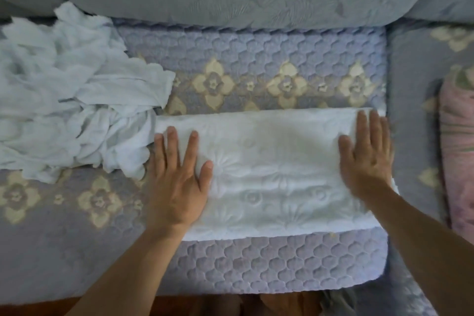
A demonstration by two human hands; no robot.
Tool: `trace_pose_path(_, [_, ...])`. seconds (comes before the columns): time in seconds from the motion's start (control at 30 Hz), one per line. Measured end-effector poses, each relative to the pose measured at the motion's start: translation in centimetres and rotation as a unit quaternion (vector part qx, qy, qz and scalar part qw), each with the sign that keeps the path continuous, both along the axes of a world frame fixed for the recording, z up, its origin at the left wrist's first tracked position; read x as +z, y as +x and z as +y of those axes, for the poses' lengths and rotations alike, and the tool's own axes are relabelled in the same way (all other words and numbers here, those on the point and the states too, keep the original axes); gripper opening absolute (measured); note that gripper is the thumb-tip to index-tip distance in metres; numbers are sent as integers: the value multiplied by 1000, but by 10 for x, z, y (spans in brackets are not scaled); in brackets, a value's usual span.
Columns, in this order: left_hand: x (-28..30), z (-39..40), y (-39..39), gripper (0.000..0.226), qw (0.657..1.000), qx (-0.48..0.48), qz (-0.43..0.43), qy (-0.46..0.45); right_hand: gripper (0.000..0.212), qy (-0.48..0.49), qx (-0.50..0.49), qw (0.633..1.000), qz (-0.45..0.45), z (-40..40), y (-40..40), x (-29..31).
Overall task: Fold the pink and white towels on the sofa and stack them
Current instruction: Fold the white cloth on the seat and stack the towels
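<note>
1. Plainly, the smoothing step is in hand: a white embossed terry towel point(277, 177), folded into a long band, lies flat across the lavender quilted sofa seat cushion point(256, 269).
2. Both hands are spread, fingers straight, palms pressing down: left hand point(177, 182) on the band's left end, right hand point(366, 159) on its right end.
3. Next, I judge, one end must be pinched and carried over to the other, edges matched.
4. A crumpled heap of white towels point(71, 95) waits at left; a folded pink towel point(459, 151) lies at right, likely the stack's place.
</note>
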State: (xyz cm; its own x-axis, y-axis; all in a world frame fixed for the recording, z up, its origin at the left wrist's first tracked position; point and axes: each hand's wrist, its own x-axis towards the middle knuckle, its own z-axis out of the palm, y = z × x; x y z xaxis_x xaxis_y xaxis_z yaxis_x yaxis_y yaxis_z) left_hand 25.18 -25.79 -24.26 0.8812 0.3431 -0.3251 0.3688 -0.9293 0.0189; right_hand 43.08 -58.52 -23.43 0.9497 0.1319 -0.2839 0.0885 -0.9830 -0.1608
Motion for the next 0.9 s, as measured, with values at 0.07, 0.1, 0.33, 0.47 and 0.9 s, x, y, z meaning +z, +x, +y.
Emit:
trace_pose_path(0.07, [-9, 7, -2, 66, 998, -40, 47, 19, 73, 23, -8, 1000, 5, -5, 9, -9])
trace_pose_path(0.1, [-7, 8, 0, 66, 998, -35, 45, 13, 72, 29, -10, 1000, 4, -2, 12, -10])
trace_pose_path(0.33, [26, 20, 4, 63, 997, -60, 45, -25, 55, 410, -102, 905, 51, 83, -36, 60])
trace_pose_path(0.47, [27, 28, -9, 83, 986, -101, 129, -41, 55, 514, -112, 833, 173, 154, -69, 53])
trace_pose_path(0.9, [49, 16, 13, 66, 951, 206, -10, -230, 58, 421, -94, 883, 183, 113, -183, 51])
